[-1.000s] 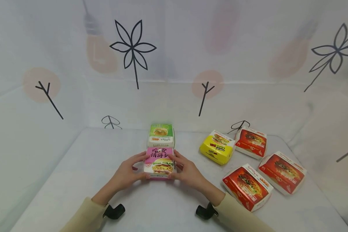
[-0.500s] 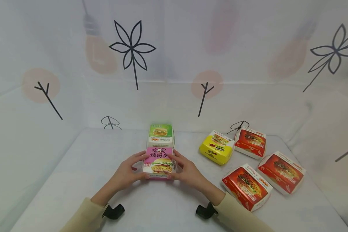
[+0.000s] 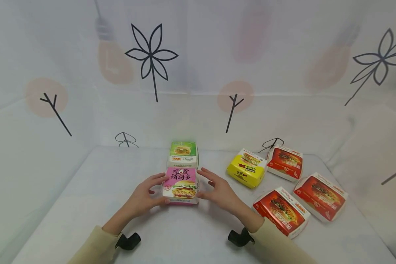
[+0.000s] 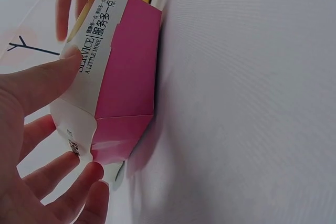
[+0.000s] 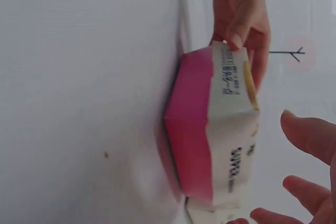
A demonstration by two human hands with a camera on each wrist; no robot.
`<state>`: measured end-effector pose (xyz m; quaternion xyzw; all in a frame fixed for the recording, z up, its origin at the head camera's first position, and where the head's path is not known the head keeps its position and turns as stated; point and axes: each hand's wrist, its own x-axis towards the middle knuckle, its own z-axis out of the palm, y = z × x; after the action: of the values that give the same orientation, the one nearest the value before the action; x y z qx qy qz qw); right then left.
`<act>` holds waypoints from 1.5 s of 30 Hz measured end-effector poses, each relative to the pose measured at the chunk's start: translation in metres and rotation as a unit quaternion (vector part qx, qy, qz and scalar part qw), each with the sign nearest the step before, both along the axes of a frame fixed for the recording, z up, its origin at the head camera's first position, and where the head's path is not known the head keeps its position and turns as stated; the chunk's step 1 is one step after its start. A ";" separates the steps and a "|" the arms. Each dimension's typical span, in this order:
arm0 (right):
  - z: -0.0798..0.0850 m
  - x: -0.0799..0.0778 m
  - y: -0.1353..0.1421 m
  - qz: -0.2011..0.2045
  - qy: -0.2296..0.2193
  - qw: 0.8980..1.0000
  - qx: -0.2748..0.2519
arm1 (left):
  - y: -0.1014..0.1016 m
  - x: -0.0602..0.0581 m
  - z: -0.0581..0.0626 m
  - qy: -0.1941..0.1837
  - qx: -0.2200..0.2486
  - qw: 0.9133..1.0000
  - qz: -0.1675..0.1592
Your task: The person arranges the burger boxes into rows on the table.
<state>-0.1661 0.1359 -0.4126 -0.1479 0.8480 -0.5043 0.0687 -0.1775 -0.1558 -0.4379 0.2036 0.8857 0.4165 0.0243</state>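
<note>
In the head view a pink and white burger box [image 3: 182, 179] lies flat on the white-covered table. Directly behind it, end to end, is a green and white burger box [image 3: 183, 152]. My left hand [image 3: 143, 196] holds the pink box's left side, thumb at the front corner and fingers along the side; the left wrist view shows that thumb on the box's printed white flap [image 4: 100, 40]. On the other side my right hand [image 3: 222, 192] is spread, and the right wrist view shows a gap between its fingers [image 5: 310, 192] and the box's white side [image 5: 231, 156].
To the right lie a yellow burger box [image 3: 245, 172] and three red ones: one at the back [image 3: 285, 161], one at far right [image 3: 321, 196] and one nearer the front [image 3: 282, 212], close to the right forearm. A patterned white cloth [image 3: 191, 117] hangs behind the table.
My right hand has let go of the pink box and drawn slightly right, its fingers spreading. The left hand keeps its place, and the boxes have hardly moved.
</note>
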 end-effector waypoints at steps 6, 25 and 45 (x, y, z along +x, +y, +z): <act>0.019 0.004 0.013 -0.020 -0.003 1.000 0.020 | -0.001 0.000 -0.001 0.001 0.001 1.000 0.004; 0.062 0.002 0.110 -0.088 -0.026 0.993 0.080 | 0.000 0.001 -0.001 -0.003 0.014 1.000 0.000; 0.053 -0.048 0.196 -0.127 -0.094 0.986 0.054 | 0.000 0.001 0.001 0.000 0.002 1.000 0.000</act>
<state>-0.2137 0.3322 -0.3596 0.0128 0.8757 -0.4739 0.0921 -0.1761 -0.1559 -0.4371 0.2037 0.8851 0.4178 0.0234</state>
